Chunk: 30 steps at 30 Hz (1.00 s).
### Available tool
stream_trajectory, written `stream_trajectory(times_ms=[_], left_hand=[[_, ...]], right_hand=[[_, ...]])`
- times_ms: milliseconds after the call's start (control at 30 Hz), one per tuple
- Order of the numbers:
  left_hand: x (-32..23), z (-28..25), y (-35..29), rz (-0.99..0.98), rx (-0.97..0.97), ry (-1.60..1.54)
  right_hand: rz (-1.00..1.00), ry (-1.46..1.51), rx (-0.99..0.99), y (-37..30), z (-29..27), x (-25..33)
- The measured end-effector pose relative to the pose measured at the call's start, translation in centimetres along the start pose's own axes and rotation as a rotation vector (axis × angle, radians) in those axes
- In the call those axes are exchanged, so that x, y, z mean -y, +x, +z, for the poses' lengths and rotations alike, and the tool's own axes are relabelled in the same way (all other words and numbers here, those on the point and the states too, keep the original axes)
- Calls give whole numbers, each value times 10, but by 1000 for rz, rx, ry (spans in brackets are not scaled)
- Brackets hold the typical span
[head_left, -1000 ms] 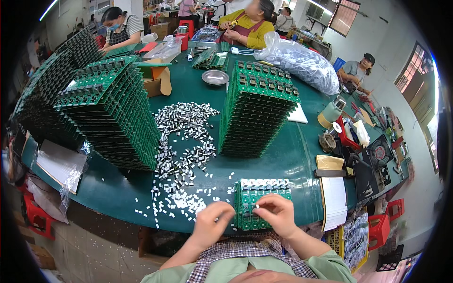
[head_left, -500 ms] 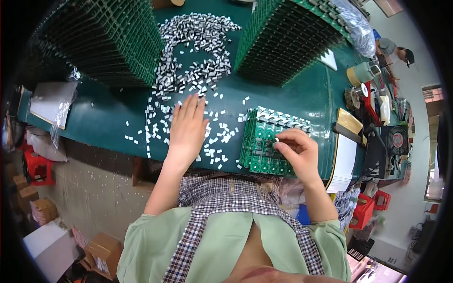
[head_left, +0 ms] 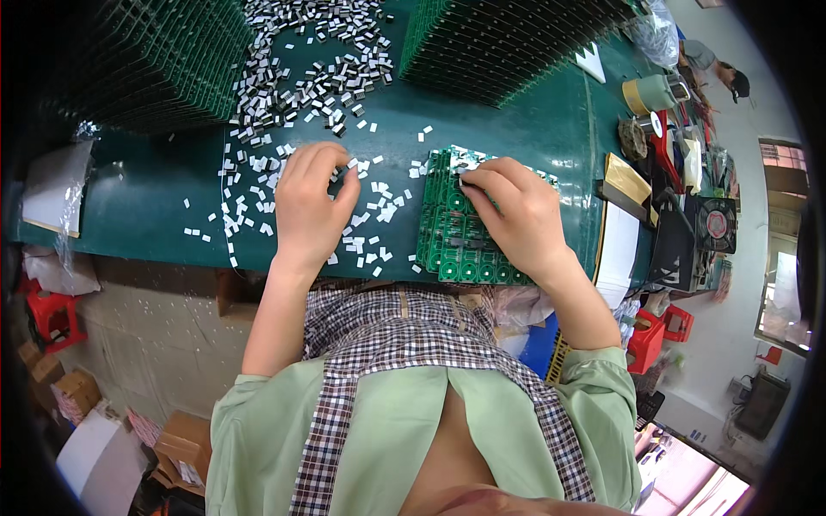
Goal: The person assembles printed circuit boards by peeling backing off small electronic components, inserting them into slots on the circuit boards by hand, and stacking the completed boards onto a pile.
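Observation:
My right hand (head_left: pixel 518 213) reaches over a stack of green circuit boards (head_left: pixel 465 267) near the front of the bench. Its thumb and forefinger are pinched together at the stack's far left part, by a small dark part; what they hold, if anything, is hidden. The top board carries rows of round pads, with white and dark pieces along its far edge. My left hand (head_left: pixel 311 205) rests over small loose white pieces (head_left: pixel 385 202) left of the stack. Its fingers curl toward the thumb, and I cannot see what lies between them.
A heap of small black-and-white pieces (head_left: pixel 314 77) covers the far middle of the green bench (head_left: pixel 129 206). Tall racks of green boards (head_left: pixel 163 60) (head_left: pixel 508 43) stand on either side. At right are a green cup (head_left: pixel 647 95) and a small fan (head_left: pixel 716 225). A person (head_left: pixel 705 64) is beyond.
My right hand has moved from the middle of the top board to its far left part. My left hand, flat with fingers stretched before, now has its fingers curled in. The view has shifted slightly.

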State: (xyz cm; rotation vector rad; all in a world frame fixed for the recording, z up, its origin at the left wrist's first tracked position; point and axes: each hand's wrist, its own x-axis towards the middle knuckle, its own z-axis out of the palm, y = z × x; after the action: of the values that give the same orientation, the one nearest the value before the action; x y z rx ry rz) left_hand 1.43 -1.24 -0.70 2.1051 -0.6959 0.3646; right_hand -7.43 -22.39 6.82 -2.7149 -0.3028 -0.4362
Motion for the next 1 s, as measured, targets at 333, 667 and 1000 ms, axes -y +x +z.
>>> stream_trajectory(times_ms=[333,667,1000], left_hand=[[2,-2,0,-56,-14,-102],[1,-6,3,-89,14,-135],[-19,-15,3,-338,150,-584]], right_hand=[[-69,-98,14,4,1,0],[-93,-104,11,3,3,-1],[-157,-254,52,-5,-2,3]])
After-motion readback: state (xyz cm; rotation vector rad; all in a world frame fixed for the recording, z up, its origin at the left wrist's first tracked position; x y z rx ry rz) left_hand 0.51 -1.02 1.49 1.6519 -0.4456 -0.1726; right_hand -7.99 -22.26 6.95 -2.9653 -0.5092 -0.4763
